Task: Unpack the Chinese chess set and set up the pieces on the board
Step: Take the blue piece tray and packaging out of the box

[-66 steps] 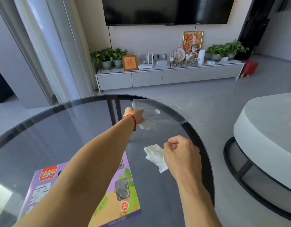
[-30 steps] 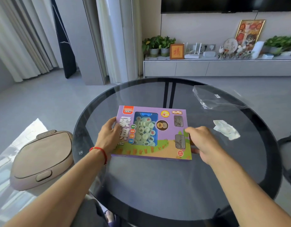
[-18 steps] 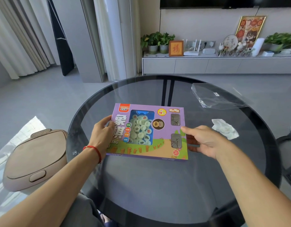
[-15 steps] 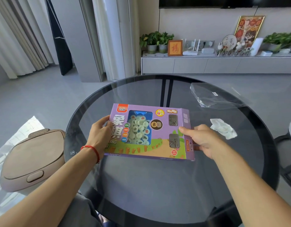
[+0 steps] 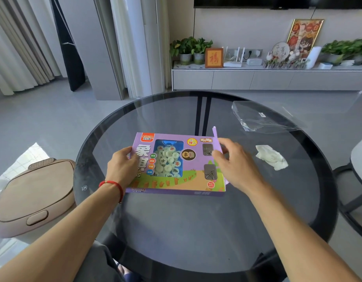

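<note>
Flat purple cardboard box (image 5: 177, 165) lies mid-surface (image 5: 196, 231), clear window showing round pale pieces. Left hand (image 5: 123, 165) grips its left edge, probably to steady it. Right hand (image 5: 235, 161) pinches the raised end flap (image 5: 215, 139), apparently opening that end. Crumpled tissue (image 5: 270, 157) at right.

Head view, down over round table (image 5: 310, 200)

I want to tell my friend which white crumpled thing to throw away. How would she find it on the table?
Start at the round dark glass table and find the purple chess box in its middle. Look to the right of the box, past the right hand: the crumpled white tissue lies there alone. It is small, white and wadded, unlike the flat clear plastic bag farther back.
</note>
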`<state>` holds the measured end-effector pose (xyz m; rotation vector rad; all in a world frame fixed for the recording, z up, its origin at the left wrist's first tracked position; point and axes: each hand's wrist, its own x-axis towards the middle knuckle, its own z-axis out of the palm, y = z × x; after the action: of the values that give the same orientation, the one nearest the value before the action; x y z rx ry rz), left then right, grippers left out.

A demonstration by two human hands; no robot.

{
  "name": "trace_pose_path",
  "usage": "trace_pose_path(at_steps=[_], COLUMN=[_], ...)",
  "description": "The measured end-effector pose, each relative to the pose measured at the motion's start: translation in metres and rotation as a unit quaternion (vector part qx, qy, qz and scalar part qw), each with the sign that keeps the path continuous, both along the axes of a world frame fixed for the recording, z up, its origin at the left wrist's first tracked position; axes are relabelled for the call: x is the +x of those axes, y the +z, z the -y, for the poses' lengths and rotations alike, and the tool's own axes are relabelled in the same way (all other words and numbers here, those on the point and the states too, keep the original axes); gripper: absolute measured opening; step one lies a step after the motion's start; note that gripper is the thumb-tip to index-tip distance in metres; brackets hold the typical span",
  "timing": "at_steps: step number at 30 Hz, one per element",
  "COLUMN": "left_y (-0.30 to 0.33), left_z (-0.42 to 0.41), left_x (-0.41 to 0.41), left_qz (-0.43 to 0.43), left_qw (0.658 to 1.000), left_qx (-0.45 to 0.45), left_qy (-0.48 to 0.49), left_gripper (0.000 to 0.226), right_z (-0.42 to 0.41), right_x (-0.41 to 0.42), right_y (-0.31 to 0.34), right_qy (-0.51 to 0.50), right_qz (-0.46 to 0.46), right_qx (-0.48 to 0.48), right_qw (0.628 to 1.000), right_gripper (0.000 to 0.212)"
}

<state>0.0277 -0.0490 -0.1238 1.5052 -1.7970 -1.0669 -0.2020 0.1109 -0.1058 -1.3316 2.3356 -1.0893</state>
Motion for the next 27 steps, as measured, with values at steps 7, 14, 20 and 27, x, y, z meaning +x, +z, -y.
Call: trace_pose_path(at_steps=[7,14,20,27], left_y=[-0.005,0.009,-0.016,-0.008], left_z=[0.007,-0.089,-0.082,-0.085], left_x=[-0.004,-0.068,-0.071,-0.066], left_qz=[0.194,0.093,0.112,0.029], left_qw=[0.973,0.928,0.907,0.924], left_qx=[-0.121,-0.232,-0.277,-0.285], left_qy=[-0.043,-0.275,-0.296,-0.252], left_gripper=[0.023,0.056,0.034,0.016], right_z=[-0.001,0.006,0.007,0.012], right_x=[-0.001,0.014,0.015,0.017], right_y=[0.001,-0.011,-0.006,-0.007], right_qy=[0.034,-0.026,0.020,-0.045], right_qz=[0.214,0.367,0.464,0.491], right_qx=[-0.006,0.005,0.008,-0.027], right_qw=[0.976,0.930,0.886,0.869], right_gripper=[0.043,0.053,0.037,0.025])
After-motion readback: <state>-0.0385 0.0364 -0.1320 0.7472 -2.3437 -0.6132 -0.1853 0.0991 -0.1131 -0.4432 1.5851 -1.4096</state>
